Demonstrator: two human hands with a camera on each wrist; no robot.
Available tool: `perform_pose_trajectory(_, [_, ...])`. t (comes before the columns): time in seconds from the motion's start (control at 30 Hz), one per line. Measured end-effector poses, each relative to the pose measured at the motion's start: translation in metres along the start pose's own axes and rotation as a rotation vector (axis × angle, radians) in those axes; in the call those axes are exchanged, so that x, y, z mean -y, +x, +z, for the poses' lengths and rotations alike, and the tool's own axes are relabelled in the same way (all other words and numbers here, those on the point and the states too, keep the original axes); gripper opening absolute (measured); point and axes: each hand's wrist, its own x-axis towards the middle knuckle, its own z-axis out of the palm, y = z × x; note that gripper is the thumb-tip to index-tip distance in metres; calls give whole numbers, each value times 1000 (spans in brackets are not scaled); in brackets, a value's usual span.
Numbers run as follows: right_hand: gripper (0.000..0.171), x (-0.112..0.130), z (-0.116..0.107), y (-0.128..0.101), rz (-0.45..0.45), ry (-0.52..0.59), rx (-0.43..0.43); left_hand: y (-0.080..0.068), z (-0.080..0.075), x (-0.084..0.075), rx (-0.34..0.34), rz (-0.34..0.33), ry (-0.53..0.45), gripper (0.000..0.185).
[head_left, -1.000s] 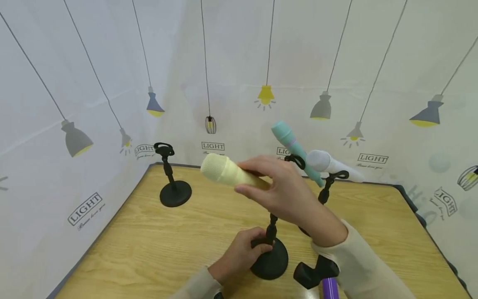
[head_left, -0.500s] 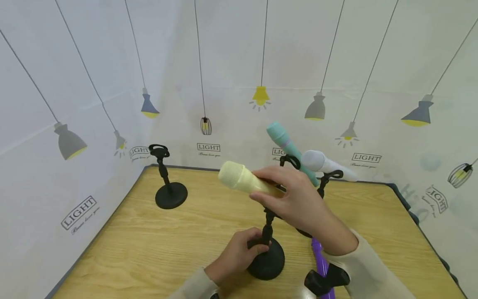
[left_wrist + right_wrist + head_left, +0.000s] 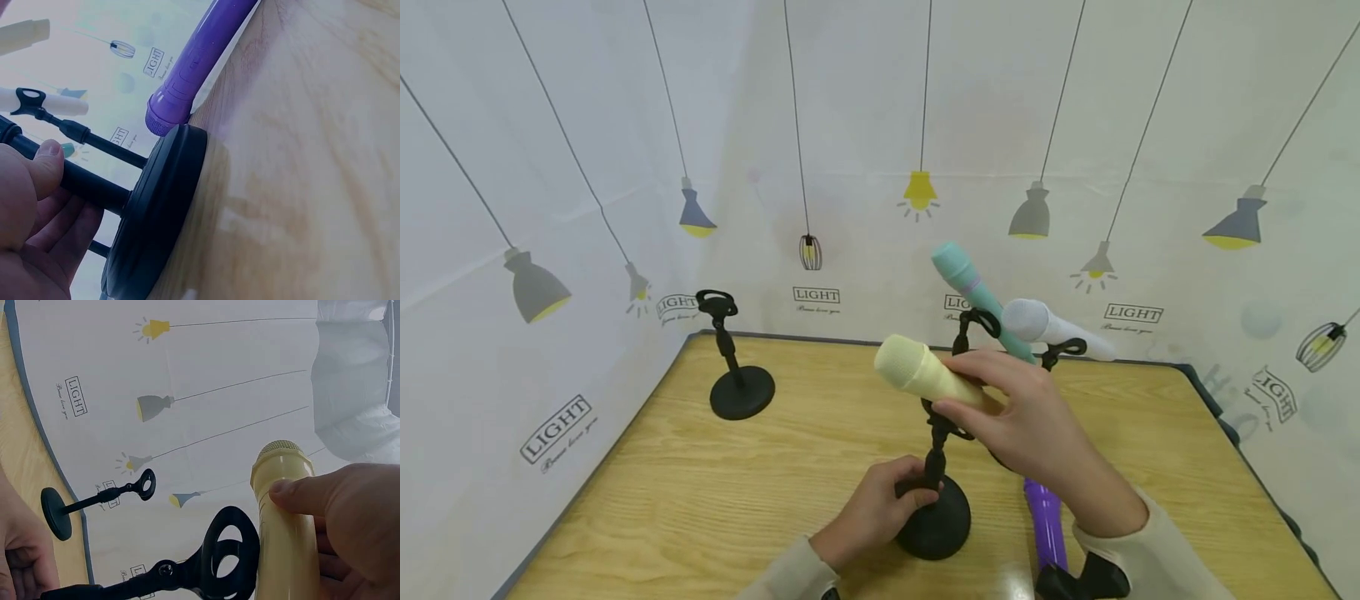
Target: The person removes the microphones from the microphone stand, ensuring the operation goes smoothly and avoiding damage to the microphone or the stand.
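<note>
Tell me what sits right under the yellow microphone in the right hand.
Under the yellow microphone is the black clip of the stand whose post the left hand grips. The right hand covers the microphone's lower body, so whether it is seated is unclear.

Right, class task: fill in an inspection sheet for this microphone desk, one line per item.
Surface: wooden table, dark edging.
Job's things: yellow microphone above the clip of the near stand.
Clutter: empty stand at back left; teal microphone and white microphone on stands; purple microphone lying flat.
Hands: left hand grips the near stand's post; right hand holds the yellow microphone.
Cables: nothing seen.
Surroundings: lamp-print backdrop.
</note>
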Motion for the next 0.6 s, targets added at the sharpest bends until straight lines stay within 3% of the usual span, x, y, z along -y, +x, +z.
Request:
perform_pose_trajectory(0.3, [45, -8, -8, -19, 63, 56, -9, 0, 1, 0, -11, 12, -13, 20])
perform_pose_trajectory(0.6, [40, -23, -12, -42, 153, -50, -70, 0, 1, 1, -6, -21, -28, 20])
